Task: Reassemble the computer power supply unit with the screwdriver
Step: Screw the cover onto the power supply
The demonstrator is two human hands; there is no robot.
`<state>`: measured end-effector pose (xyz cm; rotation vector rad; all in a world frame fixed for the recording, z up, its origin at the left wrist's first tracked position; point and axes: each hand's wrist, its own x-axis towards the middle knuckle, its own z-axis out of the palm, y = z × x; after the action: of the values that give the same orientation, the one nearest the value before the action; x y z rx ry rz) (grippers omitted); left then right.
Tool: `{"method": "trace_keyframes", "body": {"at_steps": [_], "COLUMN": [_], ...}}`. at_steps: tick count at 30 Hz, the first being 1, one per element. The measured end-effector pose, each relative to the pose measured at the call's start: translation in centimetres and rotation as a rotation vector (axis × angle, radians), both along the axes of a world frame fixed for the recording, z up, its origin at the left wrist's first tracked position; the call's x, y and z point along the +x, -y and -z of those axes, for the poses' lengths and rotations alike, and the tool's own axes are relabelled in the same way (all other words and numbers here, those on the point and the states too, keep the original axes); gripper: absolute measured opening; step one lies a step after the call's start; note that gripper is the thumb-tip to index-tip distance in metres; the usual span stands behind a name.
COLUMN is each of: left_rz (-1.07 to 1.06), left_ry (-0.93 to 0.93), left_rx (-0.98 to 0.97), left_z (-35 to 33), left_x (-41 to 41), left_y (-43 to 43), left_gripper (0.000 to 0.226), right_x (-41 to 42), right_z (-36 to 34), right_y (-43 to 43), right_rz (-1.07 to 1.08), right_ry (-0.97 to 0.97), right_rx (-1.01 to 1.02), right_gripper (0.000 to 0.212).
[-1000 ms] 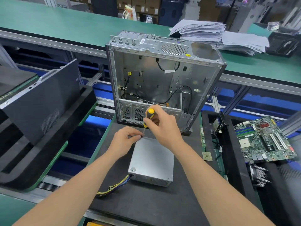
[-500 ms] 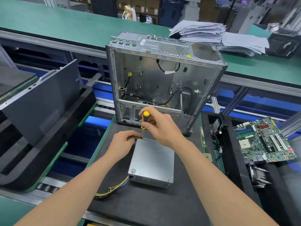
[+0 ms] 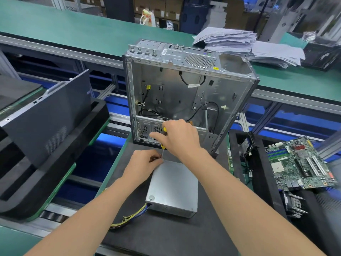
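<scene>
Black foam matting point(image 3: 166, 233) bears the power supply unit point(image 3: 173, 187), flat before the open computer case point(image 3: 184, 93), where the left hand point(image 3: 145, 161) pinches the screwdriver point(image 3: 162, 147) shaft at the far-left corner, likely steadying its tip, while the right hand point(image 3: 180, 137), fisted round the yellow handle, has rolled over it since half a second ago, hiding most of its cap.

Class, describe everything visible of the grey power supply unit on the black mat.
The power supply unit is a grey sheet-metal box lying flat on the black mat, a screw at its near left corner. Coloured wires trail from there. The left hand pinches the screwdriver tip at its far left corner; the right hand grips the handle.
</scene>
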<state>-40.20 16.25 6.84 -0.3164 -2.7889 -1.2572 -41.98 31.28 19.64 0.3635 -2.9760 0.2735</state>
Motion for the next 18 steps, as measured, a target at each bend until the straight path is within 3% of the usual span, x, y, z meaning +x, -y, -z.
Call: {"method": "trace_keyframes", "body": {"at_steps": [4,6,9,13,15,18], "left_rz": [0.001,-0.022,-0.044,-0.079,-0.072,-0.059], "left_ry": [-0.015,-0.037,-0.04,-0.082,-0.1,-0.111], "left_rx": [-0.079,-0.096,-0.079,-0.035,-0.048,-0.069], "left_z": [0.1,0.4,0.6,0.9,0.8,0.6], "left_x": [0.1,0.3,0.8,1.3,1.3,1.3], "left_y": [0.1,0.0,-0.4,-1.0,-1.1,-1.0], "left_gripper": [0.019,0.035,0.008,0.01,0.007,0.007], "right_x": [0.4,0.5,0.1,-0.2,-0.1,0.0], "right_z": [-1.1,-1.2,-0.8,0.1,-0.1,-1.8], "right_y": [-0.8,-1.0,-0.6,0.3,0.1,-1.2], "right_rz": [-0.474,-0.577,-0.391,0.06,0.019,-0.362], "right_ry": [0.06,0.115,0.152,0.081,0.098,0.259], "right_rx": [0.005,0.055,-0.011,-0.002,0.0,-0.014], "right_gripper": [0.008,0.016,0.004,0.038,0.038,0.003]}}
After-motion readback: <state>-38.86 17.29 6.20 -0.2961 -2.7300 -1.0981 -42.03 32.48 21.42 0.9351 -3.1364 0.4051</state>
